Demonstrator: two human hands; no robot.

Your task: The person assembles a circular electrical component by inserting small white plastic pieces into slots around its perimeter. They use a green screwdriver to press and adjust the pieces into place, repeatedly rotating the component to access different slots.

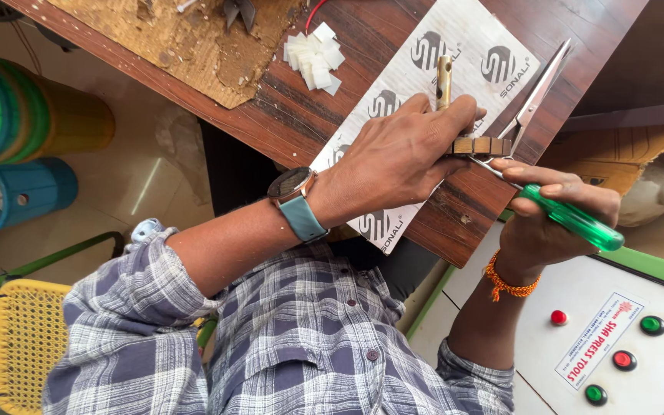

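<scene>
Near the tabletop's (455, 219) front edge, on the printed sheet (463, 46), the left hand (401, 157) presses down with fingers curled over a strap (479, 145) of brown links, while the right hand (547, 207) is closed around a green screwdriver (570, 219) whose tip sits at the strap's end; I judge the tip could slip off and jab the holding fingers, since they lie just beside it, or the strap could skid toward that edge. By count: one tabletop, one sheet, one pair of scissors (536, 92), one screwdriver, one brass tube (444, 77), one strap, one heap of white bits (315, 58)
</scene>
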